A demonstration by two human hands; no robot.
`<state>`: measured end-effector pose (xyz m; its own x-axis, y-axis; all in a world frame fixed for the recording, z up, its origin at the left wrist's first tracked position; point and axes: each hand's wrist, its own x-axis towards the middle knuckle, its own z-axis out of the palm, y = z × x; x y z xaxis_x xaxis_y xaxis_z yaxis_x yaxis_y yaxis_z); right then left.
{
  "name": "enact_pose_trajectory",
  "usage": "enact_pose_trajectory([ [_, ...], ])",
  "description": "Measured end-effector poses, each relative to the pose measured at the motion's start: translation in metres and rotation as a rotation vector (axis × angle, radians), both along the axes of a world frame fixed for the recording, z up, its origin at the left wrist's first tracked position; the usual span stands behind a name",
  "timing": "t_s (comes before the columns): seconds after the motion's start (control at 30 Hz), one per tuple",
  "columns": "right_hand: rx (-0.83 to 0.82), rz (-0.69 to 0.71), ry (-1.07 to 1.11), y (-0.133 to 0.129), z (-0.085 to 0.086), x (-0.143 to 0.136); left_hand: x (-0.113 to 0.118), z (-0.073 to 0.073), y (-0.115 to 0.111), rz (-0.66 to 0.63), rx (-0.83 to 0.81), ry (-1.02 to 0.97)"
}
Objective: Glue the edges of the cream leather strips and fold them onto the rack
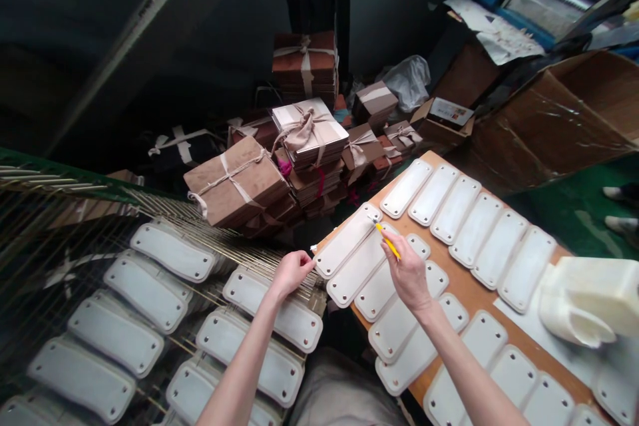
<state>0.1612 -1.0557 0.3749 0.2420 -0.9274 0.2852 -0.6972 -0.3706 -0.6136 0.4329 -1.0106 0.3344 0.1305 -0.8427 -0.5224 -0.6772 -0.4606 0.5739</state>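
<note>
My right hand (409,273) grips a yellow-handled brush (388,239) whose pale tip touches the upper end of a white panel (349,239). That panel is oblong with rounded corners and small dark holes near its ends, and lies at the left edge of a brown board (439,249). At its lower left corner, the fingertips of my left hand (294,273) are pinched together on its edge. Similar white panels, such as this one (452,211), lie in rows across the board, some overlapping. My right hand and forearm hide parts of a few.
On the left, a wire rack (184,343) bears stacks of similar panels (172,251). Beyond it are tied bundles of brown sheets (237,180). A cut-open white plastic jug (589,299) sits at the board's right, with a large cardboard box (554,113) behind.
</note>
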Motion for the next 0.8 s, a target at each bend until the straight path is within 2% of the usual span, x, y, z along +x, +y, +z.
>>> enact_pose_trajectory([
  [0.37, -0.076, 0.008, 0.206, -0.019, -0.008, 0.004, -0.001, 0.001, -0.001, -0.007, -0.002, -0.015],
  [0.47, -0.035, 0.041, 0.210, -0.005, -0.008, 0.011, -0.001, 0.001, -0.001, -0.005, 0.006, -0.014],
  [0.67, 0.109, 0.225, 0.121, 0.051, 0.004, 0.029, -0.001, 0.000, -0.001, -0.002, 0.013, -0.005],
  [0.73, 0.141, 0.253, 0.071, 0.056, 0.009, 0.030, -0.001, -0.001, -0.002, -0.006, 0.016, -0.004],
  [0.8, 0.134, 0.215, 0.036, 0.048, 0.011, 0.026, -0.001, -0.001, -0.002, -0.011, 0.017, -0.009],
])
